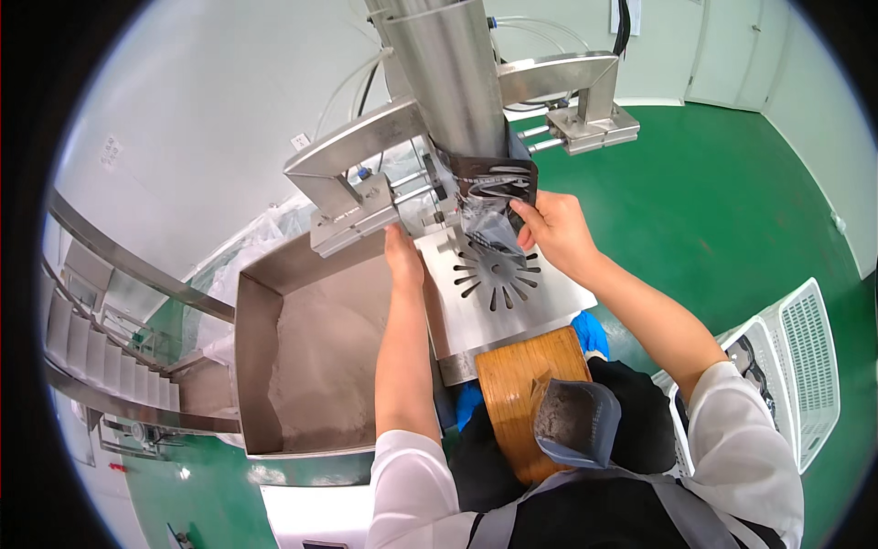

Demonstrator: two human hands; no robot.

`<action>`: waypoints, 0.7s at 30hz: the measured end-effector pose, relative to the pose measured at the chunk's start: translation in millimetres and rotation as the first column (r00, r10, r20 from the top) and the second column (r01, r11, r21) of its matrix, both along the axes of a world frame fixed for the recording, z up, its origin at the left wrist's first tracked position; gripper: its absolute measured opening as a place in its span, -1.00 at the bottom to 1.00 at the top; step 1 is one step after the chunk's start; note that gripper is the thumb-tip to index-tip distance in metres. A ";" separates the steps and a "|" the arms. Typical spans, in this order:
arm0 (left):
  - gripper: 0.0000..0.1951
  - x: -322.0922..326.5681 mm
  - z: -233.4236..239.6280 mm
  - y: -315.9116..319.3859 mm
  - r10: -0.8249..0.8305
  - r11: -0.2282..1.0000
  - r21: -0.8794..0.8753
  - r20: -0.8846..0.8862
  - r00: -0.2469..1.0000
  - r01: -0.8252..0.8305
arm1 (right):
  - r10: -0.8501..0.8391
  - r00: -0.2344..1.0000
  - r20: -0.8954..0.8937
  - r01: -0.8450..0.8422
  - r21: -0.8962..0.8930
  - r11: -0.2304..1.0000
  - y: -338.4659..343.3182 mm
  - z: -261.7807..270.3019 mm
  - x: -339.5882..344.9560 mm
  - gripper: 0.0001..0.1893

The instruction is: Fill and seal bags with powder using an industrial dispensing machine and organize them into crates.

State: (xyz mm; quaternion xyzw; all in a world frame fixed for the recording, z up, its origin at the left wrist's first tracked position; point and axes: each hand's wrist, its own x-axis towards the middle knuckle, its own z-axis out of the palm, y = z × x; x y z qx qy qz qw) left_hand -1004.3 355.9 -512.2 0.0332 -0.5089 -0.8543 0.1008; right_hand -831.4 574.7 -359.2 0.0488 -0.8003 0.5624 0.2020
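Observation:
My right hand (555, 230) pinches the side of a dark, partly clear plastic pouch (490, 206) at the lower end of a steel filling tube (456, 82). My left hand (403, 257) is raised at the steel clamp block (360, 216) left of the tube, its fingertips at the block's lower edge; whether it grips anything is hidden. Below the pouch lies a steel plate (446, 309) with radial slots. An open pouch (607, 425) filled with brownish powder stands on a wooden board (511, 384) close to my body.
A deep steel bin (257, 364) of pale brown powder (329, 364) stands at the left. White plastic baskets (809, 364) holding dark pouches are at the right. Another clamp block (593, 127) juts out right of the tube. A white surface (315, 511) lies at the lower left.

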 end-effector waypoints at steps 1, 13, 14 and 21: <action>-0.46 4.7 -15.6 5.7 -0.009 1.000 0.006 0.010 1.000 0.008 | -0.009 1.000 0.010 0.008 0.006 1.000 3.4 0.0 0.1 -0.77; -0.46 100.8 -28.3 161.2 -0.504 0.395 -0.846 0.128 0.854 0.359 | -0.063 0.998 0.013 0.057 0.297 0.953 15.5 2.7 42.0 -0.77; -0.43 90.0 -22.8 148.9 -0.510 0.206 -0.967 0.026 0.860 0.152 | -0.083 0.996 0.013 0.075 0.307 0.949 25.3 3.7 54.6 -0.77; -0.64 14.6 -117.1 -158.3 0.259 -0.483 -0.796 0.268 0.928 0.364 | -0.145 0.986 0.082 0.099 0.410 0.907 68.3 -7.1 183.9 -0.76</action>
